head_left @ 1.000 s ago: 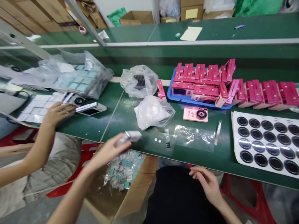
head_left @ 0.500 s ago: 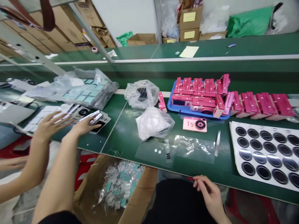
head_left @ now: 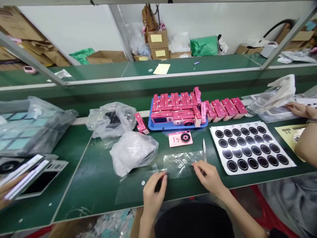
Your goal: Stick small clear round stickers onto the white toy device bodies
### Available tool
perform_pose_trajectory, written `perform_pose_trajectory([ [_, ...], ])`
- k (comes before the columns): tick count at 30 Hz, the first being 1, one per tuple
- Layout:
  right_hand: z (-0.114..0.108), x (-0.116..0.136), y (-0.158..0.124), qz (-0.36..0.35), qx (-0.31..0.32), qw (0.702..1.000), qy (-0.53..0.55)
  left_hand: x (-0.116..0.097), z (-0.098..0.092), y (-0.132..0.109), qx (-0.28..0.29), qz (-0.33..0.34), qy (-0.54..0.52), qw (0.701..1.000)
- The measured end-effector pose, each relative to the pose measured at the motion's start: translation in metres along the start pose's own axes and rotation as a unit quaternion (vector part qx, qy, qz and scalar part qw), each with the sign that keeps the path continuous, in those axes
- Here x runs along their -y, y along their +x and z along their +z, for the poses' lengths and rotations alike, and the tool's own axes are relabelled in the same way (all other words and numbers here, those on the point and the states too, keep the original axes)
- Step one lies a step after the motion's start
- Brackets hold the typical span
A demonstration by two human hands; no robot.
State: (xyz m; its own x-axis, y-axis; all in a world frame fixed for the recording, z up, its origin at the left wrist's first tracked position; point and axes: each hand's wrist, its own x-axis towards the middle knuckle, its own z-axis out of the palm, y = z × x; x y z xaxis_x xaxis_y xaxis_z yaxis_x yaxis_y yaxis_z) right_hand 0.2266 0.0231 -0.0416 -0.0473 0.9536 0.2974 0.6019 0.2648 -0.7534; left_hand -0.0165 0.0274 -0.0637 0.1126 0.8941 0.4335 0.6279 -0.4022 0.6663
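My left hand (head_left: 154,191) is over the near part of the bench, thumb and forefinger pinched at the edge of a clear plastic film (head_left: 132,191); what is between the fingertips is hidden. My right hand (head_left: 209,177) has its fingertips together at the right edge of a second clear plastic sheet (head_left: 182,162); whether it grips the sheet is unclear. A small white round dot (head_left: 143,182) lies left of my left hand. Beyond the sheet lies a pink camera (head_left: 180,138) with a black lens ring. White tweezers (head_left: 204,150) lie beside my right fingers.
A blue tray (head_left: 162,126) holds several pink cameras, with more in a row to its right. A sheet of black ring stickers (head_left: 224,152) lies right. Plastic bags (head_left: 133,152) stand left. Co-workers' hands are at both sides, the left one holding silver cameras (head_left: 27,177).
My view has turned right. My left hand has left the silver cameras and come to the plastic film before me. My right hand has risen from the bench edge to the clear sheet.
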Motion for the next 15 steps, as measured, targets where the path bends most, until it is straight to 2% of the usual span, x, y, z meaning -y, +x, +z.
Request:
perform_pose_trajectory([
  [3,-0.011,-0.013,0.035,0.02,-0.031,0.996,-0.084,-0.001,0.006,0.034,0.136,0.059,0.023,0.989],
  [6,-0.024,-0.026,0.053,0.072,-0.012,0.981,-0.179,0.012,0.006,0.045,0.202,0.079,0.072,0.973],
  [9,-0.037,-0.036,0.052,0.096,0.058,0.962,-0.249,0.021,0.009,0.04,0.217,0.089,0.095,0.967],
  [12,-0.046,-0.041,0.043,0.105,0.116,0.961,-0.226,0.024,0.012,0.035,0.21,0.096,0.098,0.968],
  [14,-0.048,-0.041,0.037,0.132,0.111,0.972,-0.162,0.023,0.013,0.034,0.206,0.097,0.105,0.968],
  [15,-0.048,-0.041,0.035,0.152,0.089,0.978,-0.112,0.022,0.013,0.034,0.204,0.097,0.111,0.968],
])
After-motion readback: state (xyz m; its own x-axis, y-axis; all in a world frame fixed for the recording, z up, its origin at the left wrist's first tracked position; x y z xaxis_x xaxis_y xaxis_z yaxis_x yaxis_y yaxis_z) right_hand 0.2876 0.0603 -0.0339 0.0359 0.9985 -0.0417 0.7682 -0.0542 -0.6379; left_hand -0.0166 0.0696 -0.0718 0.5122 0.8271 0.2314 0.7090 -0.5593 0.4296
